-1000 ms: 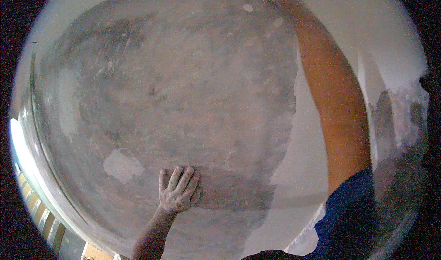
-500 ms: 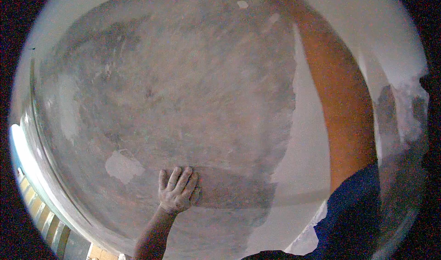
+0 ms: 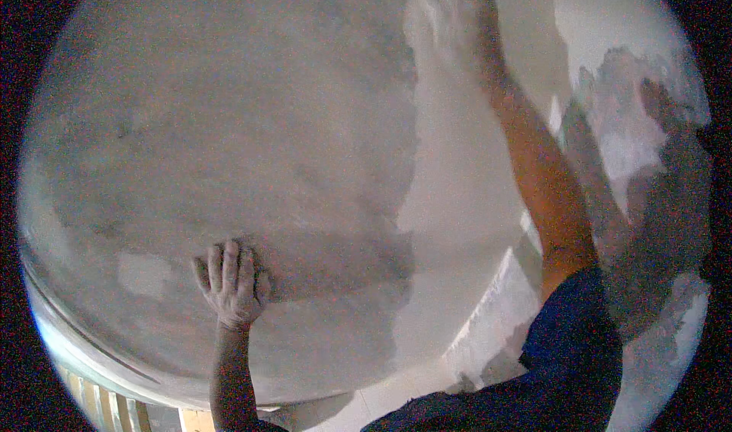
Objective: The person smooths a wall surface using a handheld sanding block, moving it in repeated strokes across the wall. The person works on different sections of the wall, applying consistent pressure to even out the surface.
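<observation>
My left hand [image 3: 235, 283], coated in pale dust, rests on a large mottled grey plastered surface [image 3: 221, 119], fingers lightly bent and laid on it. Just left of it is a lighter patch [image 3: 145, 272]. My right arm, in a dark blue sleeve, stretches up to the top of the view, where my right hand [image 3: 450, 12] is motion-blurred over a smooth pale band [image 3: 442, 173] bordering the mottled area. Whether it holds anything is hidden by the blur.
A wall with patchy grey and white coating [image 3: 656, 173] stands on the right. Below are pale tiles [image 3: 366, 401] past the curved lower edge. At the lower left show a bright strip and some slatted bars [image 3: 114, 405].
The view has shifted, bringing more of the right-hand wall in. My left hand appears further left and higher. My right hand has come into clearer view at the top, smeared by motion.
</observation>
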{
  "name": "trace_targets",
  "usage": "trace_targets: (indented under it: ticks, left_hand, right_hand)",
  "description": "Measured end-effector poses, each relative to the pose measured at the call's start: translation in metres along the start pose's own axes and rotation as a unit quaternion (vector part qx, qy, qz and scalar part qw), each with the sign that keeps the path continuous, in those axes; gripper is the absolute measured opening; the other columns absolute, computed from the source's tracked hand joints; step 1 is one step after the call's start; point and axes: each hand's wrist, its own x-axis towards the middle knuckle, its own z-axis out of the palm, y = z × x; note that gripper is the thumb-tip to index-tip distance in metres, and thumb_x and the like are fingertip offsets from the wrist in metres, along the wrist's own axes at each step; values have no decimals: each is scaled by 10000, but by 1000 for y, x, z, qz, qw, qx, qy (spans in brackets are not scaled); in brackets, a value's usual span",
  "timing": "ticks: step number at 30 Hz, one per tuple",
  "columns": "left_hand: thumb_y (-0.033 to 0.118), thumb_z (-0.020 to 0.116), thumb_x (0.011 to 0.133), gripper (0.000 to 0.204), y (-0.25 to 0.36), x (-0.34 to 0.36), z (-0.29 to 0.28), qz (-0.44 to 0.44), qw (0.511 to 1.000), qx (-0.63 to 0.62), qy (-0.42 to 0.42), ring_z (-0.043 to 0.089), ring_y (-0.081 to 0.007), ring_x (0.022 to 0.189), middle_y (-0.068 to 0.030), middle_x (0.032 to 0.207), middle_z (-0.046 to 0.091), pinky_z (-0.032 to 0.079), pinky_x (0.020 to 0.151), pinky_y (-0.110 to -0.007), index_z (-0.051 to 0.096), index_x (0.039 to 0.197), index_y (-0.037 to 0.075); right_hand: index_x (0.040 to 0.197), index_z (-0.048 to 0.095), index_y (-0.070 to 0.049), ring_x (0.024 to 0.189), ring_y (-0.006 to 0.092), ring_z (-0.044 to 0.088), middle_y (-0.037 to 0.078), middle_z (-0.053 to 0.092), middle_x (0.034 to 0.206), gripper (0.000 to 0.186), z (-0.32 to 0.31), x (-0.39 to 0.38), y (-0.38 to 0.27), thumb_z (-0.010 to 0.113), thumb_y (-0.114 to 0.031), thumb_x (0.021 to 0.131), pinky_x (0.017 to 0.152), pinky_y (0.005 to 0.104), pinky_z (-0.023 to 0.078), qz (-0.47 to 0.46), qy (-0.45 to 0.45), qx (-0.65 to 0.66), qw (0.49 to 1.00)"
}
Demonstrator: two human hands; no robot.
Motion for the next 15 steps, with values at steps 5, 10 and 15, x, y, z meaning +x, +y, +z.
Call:
trace_targets:
  ticks: [5,10,15]
  left_hand:
    - [384,528,1009,455,-11,6,-3,-19,1000,-8,-2,414,-418,1451,-160,1490,548,158,1225,-646,646,1318,72]
    - [394,482,1031,518,-20,2,-1,-39,997,29,-62,380,-443,1472,-179,1536,505,148,1223,-643,588,1413,60]
    - [429,467,1045,571,-18,7,1,-50,998,18,-35,326,-450,1500,-195,1587,438,118,1225,-637,545,1462,46]
  right_hand:
    - [1516,510,-254,1531,391,277,132,391,1627,609,-82,-197,-156,583,-499,963,1167,724,231,134,-286,92,944]
    - [1167,745,-214,1448,391,403,79,570,1463,318,-142,-309,-227,709,-285,859,1141,765,235,87,-213,274,934]
    - [1406,604,-179,1466,418,367,125,507,1517,543,-69,-177,-119,673,-396,912,1143,770,203,36,-226,30,973]
